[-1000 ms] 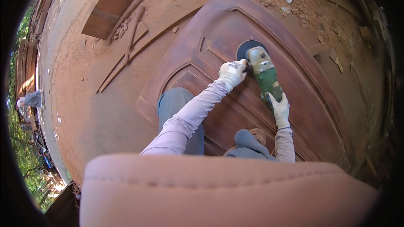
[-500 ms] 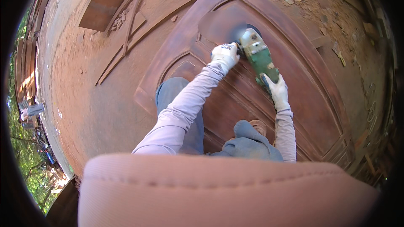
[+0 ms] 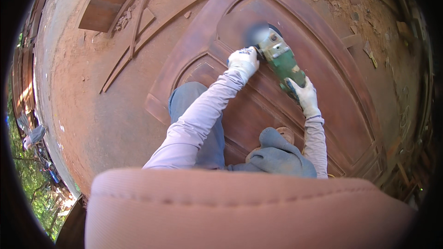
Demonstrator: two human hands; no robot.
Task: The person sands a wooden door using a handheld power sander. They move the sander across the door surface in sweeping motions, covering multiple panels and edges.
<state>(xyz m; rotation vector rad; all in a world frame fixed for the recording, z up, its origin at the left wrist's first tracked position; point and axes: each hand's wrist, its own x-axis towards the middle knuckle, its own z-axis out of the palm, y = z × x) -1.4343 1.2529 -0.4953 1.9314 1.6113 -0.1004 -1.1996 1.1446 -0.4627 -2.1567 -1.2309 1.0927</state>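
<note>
A green angle grinder (image 3: 287, 64) with a silver head lies across a reddish-brown panelled wooden door (image 3: 323, 106). Its round disc (image 3: 241, 28) is a blur over one of the upper door panels; whether it touches the wood I cannot tell. My left hand (image 3: 244, 62), in a white glove, is closed round the side handle next to the grinder's head. My right hand (image 3: 306, 97), gloved as well, grips the rear of the green body, its thumb lying along the near side.
My knee (image 3: 188, 101) and a shoe (image 3: 286, 133) are over the door. Thin wooden strips (image 3: 136, 37) and a brown board (image 3: 108, 1) lie on the dirt ground at the far left. Wood scraps (image 3: 368, 50) litter the right side. Stacked planks (image 3: 27, 71) stand at the left edge.
Both hands still hold the grinder. Its head and my left hand have shifted slightly left over the door panel, while the whole view has also moved a little.
</note>
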